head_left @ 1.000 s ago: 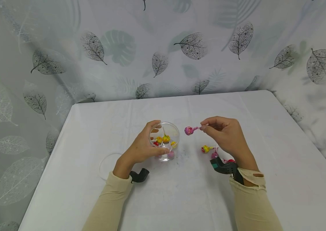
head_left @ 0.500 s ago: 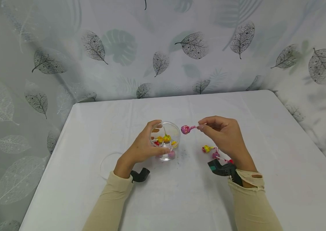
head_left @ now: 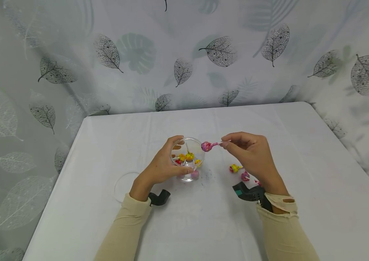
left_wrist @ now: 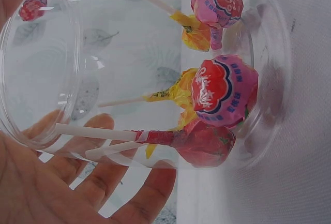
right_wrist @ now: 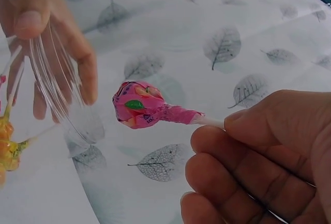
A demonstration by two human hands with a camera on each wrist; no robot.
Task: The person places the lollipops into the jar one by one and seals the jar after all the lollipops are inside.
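Note:
My left hand (head_left: 161, 163) grips a clear plastic jar (head_left: 187, 139) around its side near the mouth, thumb in front and fingers behind. Inside the jar, in the left wrist view, lie pink-wrapped lollipops (left_wrist: 225, 89), a red lollipop (left_wrist: 204, 144) and yellow lollipops (left_wrist: 178, 92), sticks toward the mouth. Between thumb and forefinger, my right hand (head_left: 251, 150) pinches the white stick of a pink lollipop (right_wrist: 138, 105). Its wrapped head points left, right at the jar's rim in the head view.
On the white table (head_left: 184, 224), a yellow lollipop (head_left: 234, 168), a pink lollipop (head_left: 245, 176) and a red one partly hidden by the right wrist camera lie below the right hand. A clear ring-shaped lid (head_left: 115, 188) lies left of the left wrist. Leaf-patterned cloth hangs behind.
My right hand has moved left with the pink lollipop, bringing its head from beside the jar to the rim. The left hand and the jar stay nearly in place.

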